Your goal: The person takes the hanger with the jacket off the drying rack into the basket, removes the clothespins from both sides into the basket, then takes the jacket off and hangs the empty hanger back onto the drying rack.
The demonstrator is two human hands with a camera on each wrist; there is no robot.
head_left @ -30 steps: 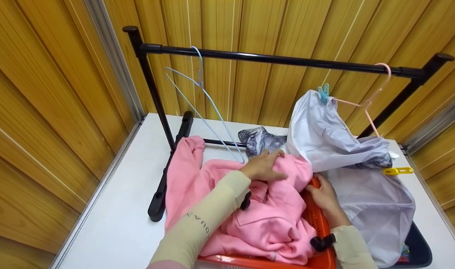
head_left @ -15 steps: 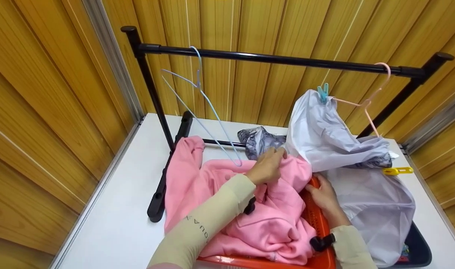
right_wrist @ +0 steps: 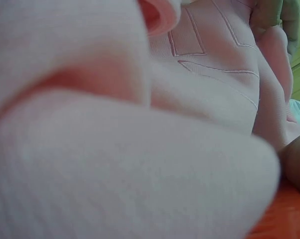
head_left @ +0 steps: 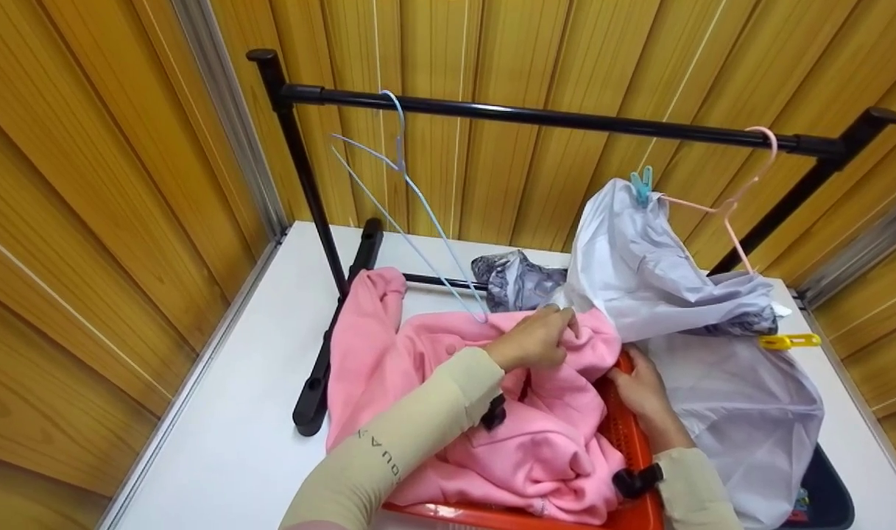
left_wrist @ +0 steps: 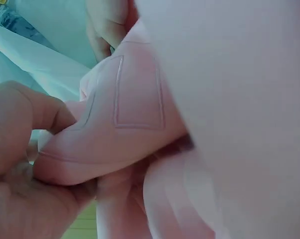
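A pink sweatshirt (head_left: 536,449) with a small button and stitched outlines lies heaped in and over a red-orange basket (head_left: 632,430). Its sleeve spreads out to the left, past the basket. My left hand (head_left: 536,338) pinches a fold at the sweatshirt's far edge; in the left wrist view, thumb and fingers (left_wrist: 55,114) close around that cloth. On the basket's right side my right hand (head_left: 643,394) grips the rim, thumb on the inner side and other fingers mostly hidden. Folds of the sweatshirt (right_wrist: 140,164) fill most of the right wrist view.
A black clothes rack (head_left: 565,121) stands behind, with a light blue hanger (head_left: 418,191) dangling close to the sweatshirt. A pink hanger (head_left: 727,206) at right carries white cloth (head_left: 632,258) held by a blue clothespin (head_left: 642,185). A dark tray (head_left: 830,486) sits at front right.
My left hand had its fingers spread on the sweatshirt; they have closed on a fold at its far edge. My right hand stays at the basket rim.
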